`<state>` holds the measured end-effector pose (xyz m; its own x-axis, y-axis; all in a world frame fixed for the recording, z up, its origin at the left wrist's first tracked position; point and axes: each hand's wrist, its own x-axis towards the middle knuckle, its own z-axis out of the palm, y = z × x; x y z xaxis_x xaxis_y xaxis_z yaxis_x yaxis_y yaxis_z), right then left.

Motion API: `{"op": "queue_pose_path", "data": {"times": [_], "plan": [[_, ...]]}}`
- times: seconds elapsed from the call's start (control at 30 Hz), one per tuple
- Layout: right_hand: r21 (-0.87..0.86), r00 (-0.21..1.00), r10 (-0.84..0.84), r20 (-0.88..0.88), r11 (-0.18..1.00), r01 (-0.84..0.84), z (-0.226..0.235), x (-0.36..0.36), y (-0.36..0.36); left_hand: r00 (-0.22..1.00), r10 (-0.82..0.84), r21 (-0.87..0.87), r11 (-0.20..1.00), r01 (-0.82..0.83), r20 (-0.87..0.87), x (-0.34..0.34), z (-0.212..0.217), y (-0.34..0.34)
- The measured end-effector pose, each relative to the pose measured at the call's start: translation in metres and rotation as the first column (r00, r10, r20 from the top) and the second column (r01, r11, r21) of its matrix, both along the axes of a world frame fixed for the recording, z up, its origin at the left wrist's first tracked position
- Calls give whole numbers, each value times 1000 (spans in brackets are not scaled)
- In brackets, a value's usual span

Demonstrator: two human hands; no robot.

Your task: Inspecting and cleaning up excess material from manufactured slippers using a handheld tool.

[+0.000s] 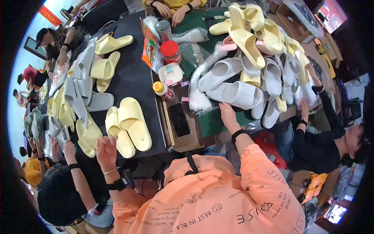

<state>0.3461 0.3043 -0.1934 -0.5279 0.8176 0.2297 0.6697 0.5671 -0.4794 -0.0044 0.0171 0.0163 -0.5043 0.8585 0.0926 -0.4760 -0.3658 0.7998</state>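
My left hand [106, 152] is raised at the near edge of the black table, its fingers loosely bent and nothing visible in them. Beside it lies a pair of pale yellow slippers [134, 124], side by side, soles down. My right hand [229, 116] reaches over the green mat, fingers forward, with its fingertips close to the edge of a grey slipper [235, 93]. Whether they touch it is hard to see. That slipper lies at the front of a heap of grey and yellow slippers [272, 72]. A bundle of clear plastic bags [200, 91] lies just left of it.
Between the tables' slippers stand a red-lidded jar [170, 50], a white tub [170, 74], a yellow-capped bottle [163, 90] and a grey flask [164, 30]. A dark phone [179, 119] lies nearer me. More slippers [83, 78] cover the left table. Co-workers' hands work on both sides and opposite.
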Motion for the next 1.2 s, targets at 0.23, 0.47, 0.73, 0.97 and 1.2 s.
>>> {"op": "queue_pose_path", "data": {"times": [0.23, 0.47, 0.73, 0.97, 1.2], "plan": [[-153, 888, 86, -452, 973, -173, 112, -112, -69, 698, -645, -816, 558, 152, -311, 13, 23, 3], [-724, 671, 309, -673, -92, -684, 185, -206, -179, 512, -685, -820, 569, -67, -518, -10, 29, -6], [-881, 795, 385, -468, -140, -451, 138, -237, -186, 617, -522, -760, 617, -203, -589, -61, -14, -25], [-831, 908, -309, -282, -395, -392, 89, -329, -229, 435, -270, -506, 567, -650, -859, -148, -82, 10], [-942, 828, -454, -330, 98, -322, 82, -398, -270, -103, -856, -608, 440, -661, -507, -194, -142, 38]]}}
